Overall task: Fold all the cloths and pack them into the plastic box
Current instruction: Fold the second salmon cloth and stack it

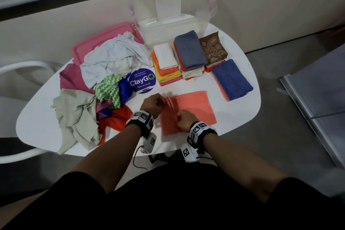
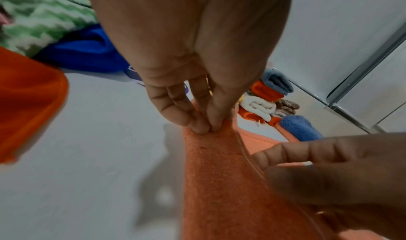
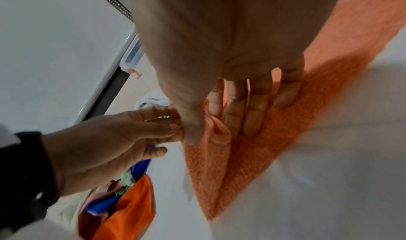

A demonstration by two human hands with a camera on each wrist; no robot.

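Both hands pinch one salmon cloth (image 1: 194, 106) along its raised left edge: left hand (image 1: 152, 104) at the far end; right hand (image 1: 184, 119) nearer. Four folded stacks (image 1: 188, 56) sit beside one clear plastic box (image 1: 168, 26) on the worktop (image 1: 240, 87).

Coral cloth (image 1: 194, 106): terry weave, short fuzzy pile, matt, with a flat woven band along the hem visible in the right wrist view (image 3: 217, 139). Surface (image 1: 240, 110): white, smooth, low sheen. Plastic box (image 1: 168, 15): clear, glossy plastic with pink clips. Pink lid (image 1: 104, 37): opaque plastic, smooth. Blue folded towel (image 1: 231, 78): thick looped pile, rough. Brown cloth (image 1: 212, 46): thin, smooth weave, printed paisley. Loose white cloth (image 1: 115, 56): thin, crumpled, matt. Green zigzag cloth (image 1: 108, 91): soft, nubby texture. Orange cloth (image 2: 26, 105): smooth, slight sheen. Round sticker (image 1: 142, 80): printed, glossy.
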